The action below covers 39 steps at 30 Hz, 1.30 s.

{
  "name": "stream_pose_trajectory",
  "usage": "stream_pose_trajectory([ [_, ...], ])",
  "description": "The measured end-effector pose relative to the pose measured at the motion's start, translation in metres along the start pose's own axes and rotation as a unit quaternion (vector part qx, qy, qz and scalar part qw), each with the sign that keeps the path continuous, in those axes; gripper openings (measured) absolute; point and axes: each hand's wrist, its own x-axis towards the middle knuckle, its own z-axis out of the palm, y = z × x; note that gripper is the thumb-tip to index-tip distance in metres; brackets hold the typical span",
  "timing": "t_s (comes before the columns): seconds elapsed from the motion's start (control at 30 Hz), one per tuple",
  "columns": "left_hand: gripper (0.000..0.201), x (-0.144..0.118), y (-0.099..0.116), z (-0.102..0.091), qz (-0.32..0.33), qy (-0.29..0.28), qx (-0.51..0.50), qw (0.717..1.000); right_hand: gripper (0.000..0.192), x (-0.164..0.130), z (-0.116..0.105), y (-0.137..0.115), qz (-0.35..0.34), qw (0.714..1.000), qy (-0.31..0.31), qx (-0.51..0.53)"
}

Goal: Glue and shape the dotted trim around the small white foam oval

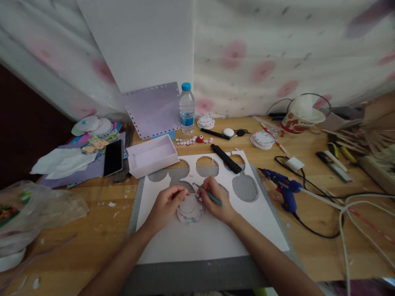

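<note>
A round white paper piece (186, 207) trimmed with small pink and blue bits lies on the cut white sheet. My left hand (168, 205) is closed in a pinch at the upper left of its rim. In my right hand (218, 201) is a slim teal pen-like tool (214, 199), its thin tip pointing up and left. The right fingertips touch the piece's upper right edge, so part of that rim is hidden. Beneath is a white sheet (173, 246) with several round holes, on a grey cutting mat (191, 273).
A black marker-like stick (226, 158) lies across the sheet. A white open box (152, 156) and phone (113, 158) are left; a water bottle (187, 109) stands behind. On the right are a blue glue gun (285, 187), cables and trimmed paper discs (262, 139).
</note>
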Motion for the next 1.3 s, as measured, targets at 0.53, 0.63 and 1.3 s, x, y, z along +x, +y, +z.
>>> stream_pose_trajectory([
  [0.53, 0.024, -0.031, 0.018, 0.001, 0.028, 0.052, 0.225, 0.973, 0.015, 0.000, 0.000, -0.001, -0.006, 1.000, -0.005, -0.008],
  [0.63, 0.016, -0.030, 0.017, 0.006, 0.011, 0.015, 0.199, 0.980, 0.015, 0.000, -0.001, -0.001, -0.011, 1.000, -0.004, -0.014],
  [1.3, 0.027, -0.021, -0.001, -0.002, 0.127, 0.050, 0.236, 0.962, 0.014, 0.000, 0.001, 0.003, -0.002, 1.000, -0.019, -0.004],
])
